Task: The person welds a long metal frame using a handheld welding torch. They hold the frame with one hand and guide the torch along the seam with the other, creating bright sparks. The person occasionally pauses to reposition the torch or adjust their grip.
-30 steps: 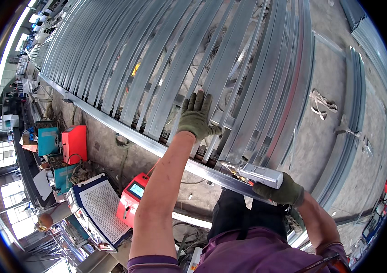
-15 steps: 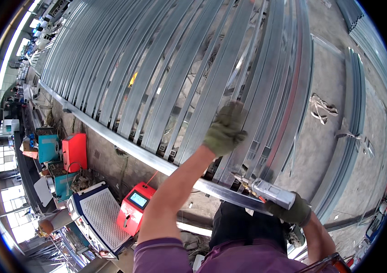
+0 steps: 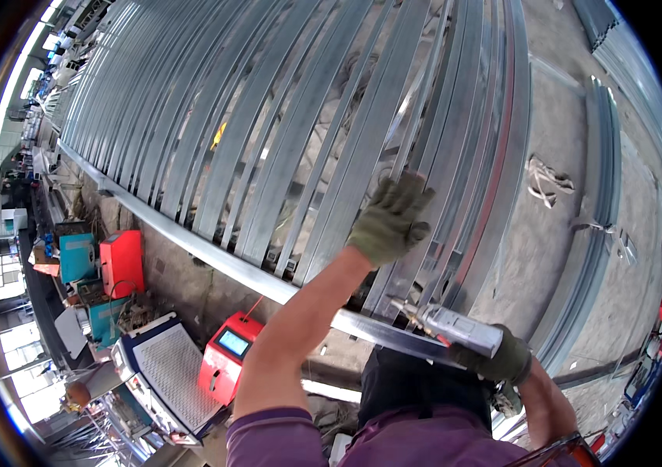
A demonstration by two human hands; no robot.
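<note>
- Grip the grey, box-shaped tool (image 3: 462, 330), right of centre in the lower frame, firmly in the right hand (image 3: 508, 359), curled behind and below its body.
- Probably best to steady the tool before lining up its tip with the metal bars (image 3: 370, 136), spread across the upper and middle frame, close to the front rail (image 3: 381, 331).
- Use the left hand (image 3: 389, 222), fingers spread wide and holding nothing, near the frame's centre, to steady the bars; likely safest well apart from the tip.
- Hard to make out: any contact under the left palm; cannot tell whether touching or just above.
- Hidden: right fingertips, behind the tool.
- Cut off: far bar ends, beyond the upper edge.
- Too small to tell: whether touching metal at the tool's tip.
</note>
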